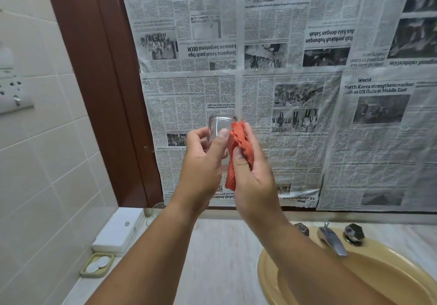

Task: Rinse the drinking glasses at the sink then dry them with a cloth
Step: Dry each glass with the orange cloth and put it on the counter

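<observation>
A clear drinking glass (pixel 218 127) is held up at chest height in front of the newspaper-covered wall, gripped by my left hand (pixel 203 162) around its side with the thumb across the front. An orange-red textured cloth (pixel 238 148) is pressed against the glass's right side by my right hand (pixel 253 174), whose fingers are closed on it. The lower part of the glass is hidden behind my hands. A second clear glass (pixel 153 212) stands on the counter at the back, partly behind my left forearm.
A yellow-tan sink (pixel 272 278) with a chrome faucet (pixel 331 238) and two knobs sits at lower right. A white box (pixel 118 233) and a soap dish (pixel 97 264) lie on the counter's left by the tiled wall. A dark wood frame runs up the left.
</observation>
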The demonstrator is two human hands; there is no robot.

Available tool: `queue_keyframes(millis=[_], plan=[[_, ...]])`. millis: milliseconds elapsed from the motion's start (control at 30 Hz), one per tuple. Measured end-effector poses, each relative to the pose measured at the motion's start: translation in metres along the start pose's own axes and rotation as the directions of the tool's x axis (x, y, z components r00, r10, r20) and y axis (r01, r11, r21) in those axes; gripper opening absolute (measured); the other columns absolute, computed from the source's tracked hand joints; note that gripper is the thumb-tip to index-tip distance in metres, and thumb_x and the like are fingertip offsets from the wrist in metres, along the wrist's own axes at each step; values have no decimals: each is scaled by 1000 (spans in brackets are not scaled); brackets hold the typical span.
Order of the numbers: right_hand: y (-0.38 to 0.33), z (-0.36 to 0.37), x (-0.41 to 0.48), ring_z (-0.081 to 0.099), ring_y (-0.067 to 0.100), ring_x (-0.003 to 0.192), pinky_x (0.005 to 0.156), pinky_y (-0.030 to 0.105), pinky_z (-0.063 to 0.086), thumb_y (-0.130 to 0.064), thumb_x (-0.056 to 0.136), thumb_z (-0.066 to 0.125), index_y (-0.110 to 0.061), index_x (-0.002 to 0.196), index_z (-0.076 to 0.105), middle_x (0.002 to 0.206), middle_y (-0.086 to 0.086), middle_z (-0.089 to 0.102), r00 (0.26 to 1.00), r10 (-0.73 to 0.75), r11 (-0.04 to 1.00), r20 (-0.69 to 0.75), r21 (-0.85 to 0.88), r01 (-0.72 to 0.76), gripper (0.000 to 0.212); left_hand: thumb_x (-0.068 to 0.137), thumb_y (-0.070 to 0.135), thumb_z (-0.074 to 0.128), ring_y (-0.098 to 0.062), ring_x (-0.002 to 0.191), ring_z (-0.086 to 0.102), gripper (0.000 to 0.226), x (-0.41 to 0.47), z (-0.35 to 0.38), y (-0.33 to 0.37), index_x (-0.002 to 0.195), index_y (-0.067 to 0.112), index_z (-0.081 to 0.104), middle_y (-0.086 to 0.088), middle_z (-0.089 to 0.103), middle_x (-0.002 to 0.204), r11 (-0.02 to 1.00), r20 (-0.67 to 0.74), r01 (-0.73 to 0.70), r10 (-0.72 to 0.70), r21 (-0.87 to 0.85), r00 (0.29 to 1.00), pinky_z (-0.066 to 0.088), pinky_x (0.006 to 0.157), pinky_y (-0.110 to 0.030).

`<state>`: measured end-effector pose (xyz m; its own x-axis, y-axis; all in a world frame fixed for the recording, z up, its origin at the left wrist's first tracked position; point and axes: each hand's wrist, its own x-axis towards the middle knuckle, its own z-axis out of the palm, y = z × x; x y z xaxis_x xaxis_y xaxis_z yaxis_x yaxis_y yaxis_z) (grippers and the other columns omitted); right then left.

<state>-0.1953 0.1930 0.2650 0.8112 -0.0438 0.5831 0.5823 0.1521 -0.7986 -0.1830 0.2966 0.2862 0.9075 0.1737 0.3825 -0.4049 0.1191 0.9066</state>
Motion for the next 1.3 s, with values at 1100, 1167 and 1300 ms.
queue_keyframes(millis=[1100, 1167, 1300], plan=[[-12, 12, -8, 53, 0, 139, 120, 40, 44, -26, 111, 48, -36, 160, 39, 151, -14, 57, 1000, 25, 1000, -6, -7, -25, 50, 104, 57, 56, -22, 99, 70, 44, -14, -9, 19, 134, 25, 53, 20, 72, 90, 999, 33, -53, 53, 7, 998, 63, 79, -36], [-12, 11, -4, 56, 1, 136, 118, 41, 46, -26, 112, 47, -36, 158, 41, 148, -13, 59, 999, 18, 1000, -33, 2, -18, 48, 108, 47, 51, -14, 89, 71, 33, -15, -8, 18, 128, 21, 56, 19, 74, 87, 999, 38, -49, 48, 22, 998, 60, 74, -29], [-26, 7, 20, 66, 3, 123, 110, 35, 53, -25, 112, 47, -36, 150, 50, 130, -18, 67, 994, 38, 996, -100, 80, -30, 39, 109, 58, 45, -26, 106, 73, 41, -23, -3, 12, 129, 29, 65, -10, 74, 117, 999, 118, -6, 1, 45, 993, 58, 86, -43]])
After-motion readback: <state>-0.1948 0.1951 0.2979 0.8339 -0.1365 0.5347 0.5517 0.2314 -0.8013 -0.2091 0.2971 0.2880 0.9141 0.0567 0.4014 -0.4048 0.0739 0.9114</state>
